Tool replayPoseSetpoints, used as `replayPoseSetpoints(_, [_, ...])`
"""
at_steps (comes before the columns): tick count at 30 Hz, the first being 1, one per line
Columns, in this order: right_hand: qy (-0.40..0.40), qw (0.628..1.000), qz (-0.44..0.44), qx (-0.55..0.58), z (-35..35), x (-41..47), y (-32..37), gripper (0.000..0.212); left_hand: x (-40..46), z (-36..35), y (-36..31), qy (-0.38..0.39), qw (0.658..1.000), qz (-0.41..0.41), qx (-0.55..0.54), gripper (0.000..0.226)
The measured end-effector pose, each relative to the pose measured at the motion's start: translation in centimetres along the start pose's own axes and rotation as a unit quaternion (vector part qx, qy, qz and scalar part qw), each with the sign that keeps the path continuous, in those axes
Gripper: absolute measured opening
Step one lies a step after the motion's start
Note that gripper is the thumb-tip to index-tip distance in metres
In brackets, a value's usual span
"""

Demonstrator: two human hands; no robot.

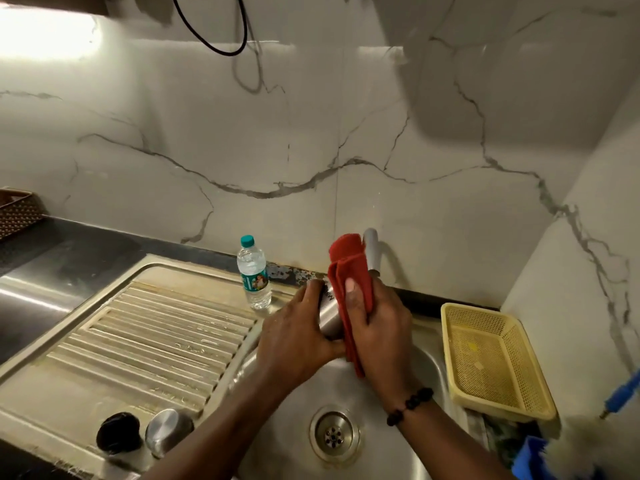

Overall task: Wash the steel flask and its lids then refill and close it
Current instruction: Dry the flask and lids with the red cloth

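In the middle of the frame, above the sink basin (346, 393), both hands hold the steel flask (329, 315), which lies tilted with its top toward the wall. The left hand (298, 337) grips the flask from the left, its fingers (310, 294) curled over the upper side and its thumb tucked under the lower end. The right hand (377, 327) wraps a red cloth (349, 271) round the flask's right side; its thumb (351, 292) presses the cloth against the steel, and the other fingers are curled behind the cloth, out of sight. The cloth rises above the hands in a fold and hangs below them in a point. A beaded bracelet (410, 405) circles the right wrist.

Just behind the cloth stands the grey tap (372, 251). At the lower left, on the ribbed drainboard (156, 341), lie two lids side by side: a black lid (117, 433) and, just right of it, a steel lid (168, 431). A plastic water bottle (252, 271) with a teal cap stands upright at the back edge of the drainboard, left of the hands. A yellow mesh basket (495, 358) sits right of the sink. A blue brush (623, 393) shows blurred at the lower right corner. A brown woven basket (15, 213) stands on the dark desk (69, 244) at the left edge.
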State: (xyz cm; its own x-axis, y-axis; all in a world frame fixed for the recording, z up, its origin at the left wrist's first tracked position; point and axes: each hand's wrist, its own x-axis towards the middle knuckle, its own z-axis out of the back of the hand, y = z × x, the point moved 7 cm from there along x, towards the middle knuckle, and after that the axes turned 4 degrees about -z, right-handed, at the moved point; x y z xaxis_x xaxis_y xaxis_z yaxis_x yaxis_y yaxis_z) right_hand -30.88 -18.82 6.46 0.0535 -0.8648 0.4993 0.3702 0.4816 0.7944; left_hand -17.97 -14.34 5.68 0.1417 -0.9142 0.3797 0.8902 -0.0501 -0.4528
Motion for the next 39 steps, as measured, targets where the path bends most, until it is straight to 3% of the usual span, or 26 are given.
replayPoseSetpoints(2, [0.057, 0.992, 0.11, 0.027, -0.1, -0.1, 0.2, 0.045, -0.3, -0.4, 0.4, 0.046, 0.993, 0.006, -0.107, 0.071])
replayPoseSetpoints(5, [0.139, 0.934, 0.328, -0.039, -0.2, 0.0, 0.6, 0.051, -0.4, -0.9, 1.0, 0.104, 0.975, -0.033, -0.195, 0.051])
replayPoseSetpoints(7, [0.163, 0.915, 0.365, -0.058, 0.1, 0.6, 1.0, 0.054, -0.4, -0.3, 0.9, 0.096, 0.969, -0.038, -0.225, 0.052])
replayPoseSetpoints(10, [0.138, 0.946, 0.293, -0.024, 0.5, 1.8, 1.7, 0.054, -0.3, 0.8, -0.2, 0.054, 0.986, -0.056, -0.146, 0.058])
replayPoseSetpoints(14, [0.151, 0.987, 0.053, -0.016, -0.4, 2.5, 1.6, 0.043, 0.5, 0.8, 0.0, 0.03, 0.995, -0.081, -0.043, 0.08])
replayPoseSetpoints(21, [0.171, 0.949, -0.147, -0.219, -1.3, 1.3, -0.7, 0.067, 0.0, -0.6, 0.5, -0.01, 0.977, -0.151, 0.151, 0.083])
replayPoseSetpoints(28, [0.187, 0.904, -0.139, -0.359, -0.8, 1.1, -0.6, 0.068, -0.1, -1.6, 1.1, -0.003, 0.961, -0.174, 0.213, 0.079])
replayPoseSetpoints(33, [0.15, 0.909, -0.095, -0.377, -0.3, 1.5, 0.0, 0.067, -0.4, -2.0, 1.4, -0.005, 0.964, -0.169, 0.203, 0.078])
replayPoseSetpoints(35, [0.167, 0.938, -0.129, -0.274, 0.2, 1.5, -0.2, 0.058, -0.3, -2.1, 2.2, 0.008, 0.973, -0.142, 0.181, 0.08])
replayPoseSetpoints(36, [0.173, 0.956, -0.197, -0.132, 0.6, 1.3, -1.0, 0.051, -0.3, -2.1, 2.7, 0.015, 0.979, -0.121, 0.162, 0.081])
replayPoseSetpoints(37, [0.177, 0.94, -0.284, 0.065, 0.7, 1.0, -1.8, 0.046, -0.1, -1.8, 3.2, 0.017, 0.986, -0.097, 0.135, 0.081])
replayPoseSetpoints(39, [0.202, 0.813, -0.384, 0.388, 0.4, -0.1, -2.6, 0.053, 0.0, -1.0, 4.1, -0.004, 0.999, -0.03, 0.036, 0.082])
